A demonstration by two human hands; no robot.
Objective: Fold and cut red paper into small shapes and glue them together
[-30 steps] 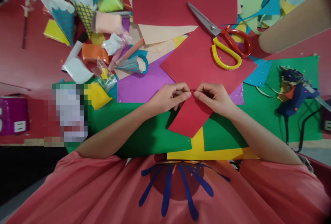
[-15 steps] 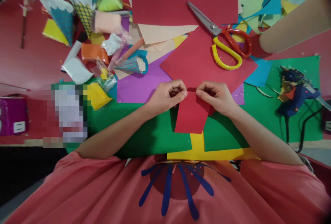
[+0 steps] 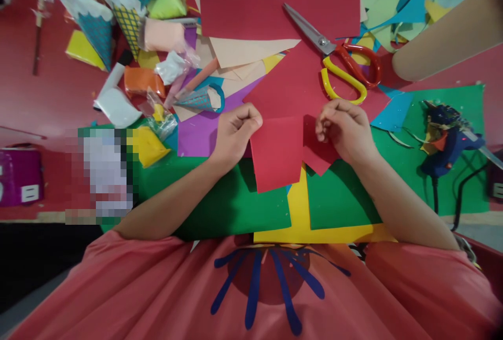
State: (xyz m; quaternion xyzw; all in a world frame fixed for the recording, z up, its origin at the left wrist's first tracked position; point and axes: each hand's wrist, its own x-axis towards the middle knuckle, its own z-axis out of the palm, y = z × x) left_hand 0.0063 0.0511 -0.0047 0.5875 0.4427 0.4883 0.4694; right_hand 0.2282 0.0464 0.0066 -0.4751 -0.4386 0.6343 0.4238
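My left hand pinches the upper left corner of a small red paper piece, which looks folded along its top edge and hangs down over the sheets. Off to the paper's right, my right hand is apart from it, fingers curled in with nothing visible in them. Beneath the hands lie a larger red sheet, green sheets and a yellow sheet. Scissors with one red and one yellow handle rest on the red sheets, beyond my right hand.
A blue glue gun lies on green sheet at the right, near a beige cardboard tube. Paper scraps fill the back right. Patterned paper cones, clay packets and a small cone crowd the left.
My right hand has let go of the red paper and moved right, fingers curled. My left hand has shifted slightly left and away with the paper, which is now turned and shows more of its face.
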